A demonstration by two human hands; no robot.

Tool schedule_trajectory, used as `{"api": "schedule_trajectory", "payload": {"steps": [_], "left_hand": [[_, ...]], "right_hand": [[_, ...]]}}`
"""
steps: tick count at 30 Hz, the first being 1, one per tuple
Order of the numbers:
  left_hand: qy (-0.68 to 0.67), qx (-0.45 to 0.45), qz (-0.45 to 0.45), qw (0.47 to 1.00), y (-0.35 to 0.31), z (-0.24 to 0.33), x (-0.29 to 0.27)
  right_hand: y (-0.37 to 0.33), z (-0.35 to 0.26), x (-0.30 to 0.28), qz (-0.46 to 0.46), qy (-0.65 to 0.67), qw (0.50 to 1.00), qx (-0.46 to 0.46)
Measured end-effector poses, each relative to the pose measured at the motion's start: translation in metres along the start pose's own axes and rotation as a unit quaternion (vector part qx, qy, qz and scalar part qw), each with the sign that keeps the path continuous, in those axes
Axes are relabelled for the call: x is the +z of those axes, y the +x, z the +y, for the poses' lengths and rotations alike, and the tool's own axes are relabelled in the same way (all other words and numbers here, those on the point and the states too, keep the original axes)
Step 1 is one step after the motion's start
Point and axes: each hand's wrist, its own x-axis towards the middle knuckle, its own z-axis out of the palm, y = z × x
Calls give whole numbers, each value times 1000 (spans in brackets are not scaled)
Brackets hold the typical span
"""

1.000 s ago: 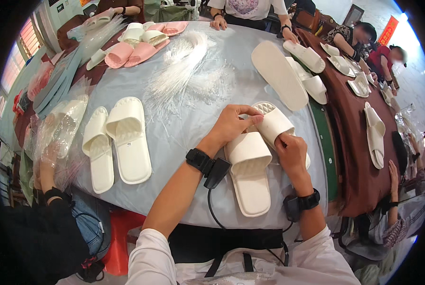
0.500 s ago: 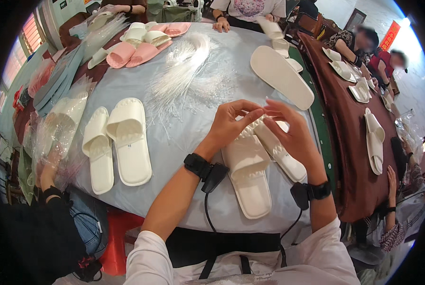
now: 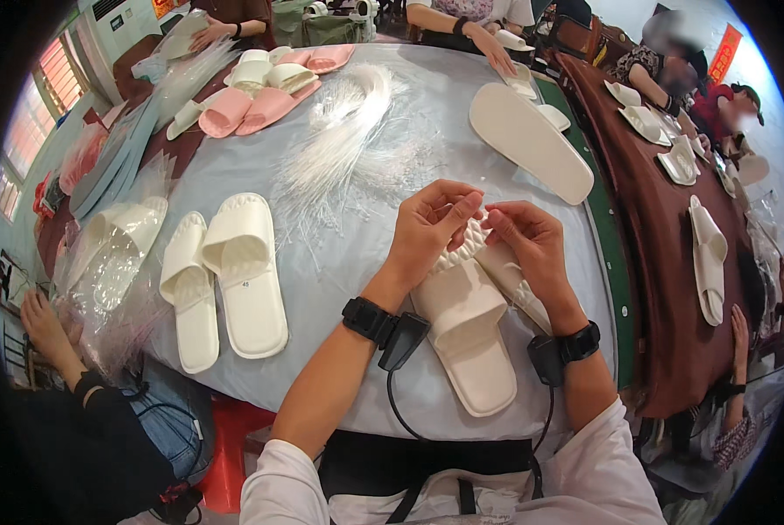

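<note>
My left hand (image 3: 431,229) and my right hand (image 3: 532,249) meet above the toe ends of two cream slippers. Thumb and fingertips are pinched together on each, almost touching; anything between them is too small to make out. Below lies the nearer cream slipper (image 3: 471,341), its strap facing up. The second cream slipper (image 3: 506,273) is partly covered by my right hand. Farther off, a bundle of thin clear plastic strands (image 3: 348,131) spreads across the grey-blue cloth (image 3: 339,289).
Another cream pair, a narrow-looking slipper (image 3: 190,297) and its mate (image 3: 250,302), lies left. One slipper (image 3: 532,140) rests sole-up at right. Pink slippers (image 3: 269,107) sit far left. A neighbour's hand (image 3: 49,325) is near bagged slippers (image 3: 116,254). A brown-covered table (image 3: 624,219) stands right.
My right fingers have closed from a spread pose into a pinch beside my left fingertips. The neighbour's hand at left has drawn away from the bag. The person opposite now reaches toward a slipper.
</note>
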Motion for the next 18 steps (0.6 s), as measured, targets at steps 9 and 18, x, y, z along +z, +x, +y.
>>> {"api": "schedule_trajectory", "payload": {"steps": [9, 18], "left_hand": [[65, 21, -5, 998, -3, 5, 9], [85, 16, -26, 996, -2, 2, 6]], "right_hand": [[-6, 0, 9, 27, 19, 998, -59], [-7, 1, 8, 34, 27, 995, -86]]}}
